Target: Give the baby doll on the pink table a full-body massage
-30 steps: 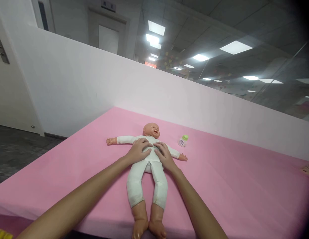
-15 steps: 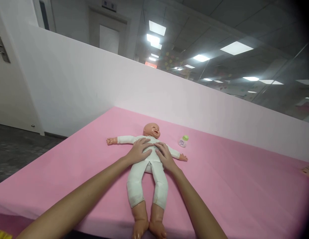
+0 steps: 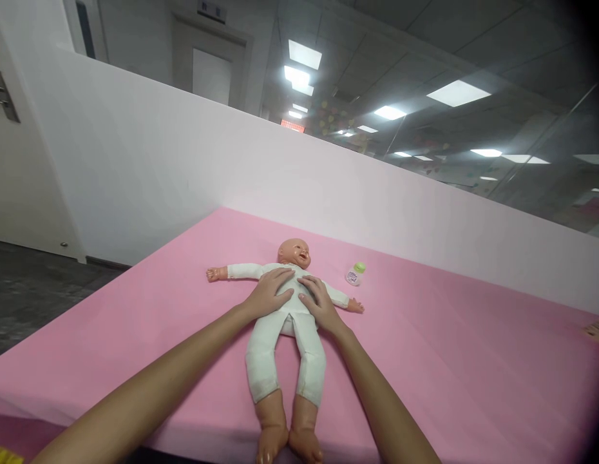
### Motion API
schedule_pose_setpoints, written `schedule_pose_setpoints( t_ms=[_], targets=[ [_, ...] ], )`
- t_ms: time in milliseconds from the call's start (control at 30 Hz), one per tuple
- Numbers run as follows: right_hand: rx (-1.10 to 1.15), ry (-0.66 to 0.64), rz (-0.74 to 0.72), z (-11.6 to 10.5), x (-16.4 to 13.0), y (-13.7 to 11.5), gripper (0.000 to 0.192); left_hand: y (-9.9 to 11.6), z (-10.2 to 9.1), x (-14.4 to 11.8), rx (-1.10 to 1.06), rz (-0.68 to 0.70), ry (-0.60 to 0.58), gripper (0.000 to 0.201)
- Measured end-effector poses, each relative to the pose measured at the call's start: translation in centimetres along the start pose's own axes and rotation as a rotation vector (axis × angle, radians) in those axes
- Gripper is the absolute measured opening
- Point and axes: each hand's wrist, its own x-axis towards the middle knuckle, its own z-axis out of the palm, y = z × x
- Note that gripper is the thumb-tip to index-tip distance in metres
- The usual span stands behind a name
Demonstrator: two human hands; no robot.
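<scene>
A baby doll (image 3: 285,341) in a white suit lies on its back on the pink table (image 3: 449,361), arms spread, feet at the near edge. My left hand (image 3: 269,293) rests flat on the doll's chest, fingers spread. Beside it, my right hand (image 3: 317,301) lies flat on the doll's belly, also with fingers spread. The two hands almost touch at the fingertips. Neither hand grips anything.
A small bottle with a green cap (image 3: 355,273) stands right of the doll's head. A white partition wall (image 3: 183,174) runs behind the table. A tan object (image 3: 598,330) shows at the far right table edge. Dark floor (image 3: 29,290) lies to the left.
My hands have shifted very slightly on the doll's torso. The doll and the bottle have stayed in place.
</scene>
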Motion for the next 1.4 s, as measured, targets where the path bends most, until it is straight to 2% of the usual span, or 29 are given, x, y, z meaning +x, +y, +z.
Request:
schedule_pose_setpoints(
  t_ms=[167,500,800,1400],
  targets=[
    [0.003,-0.005,0.01,0.0,0.0,-0.2,0.04,-0.8,0.5,-0.2,0.019,-0.045,-0.039,0.055],
    [-0.01,-0.016,0.02,-0.1,0.0,-0.1,0.04,0.7,-0.4,0.0,-0.013,0.041,0.025,0.031],
    [-0.012,0.004,0.004,0.0,0.1,-0.2,0.038,-0.1,-0.1,-0.1,0.009,0.045,-0.041,0.04],
    [-0.022,-0.009,0.008,-0.1,0.1,-0.3,0.037,0.0,-0.1,-0.1,0.026,0.025,-0.05,0.039]
  ],
)
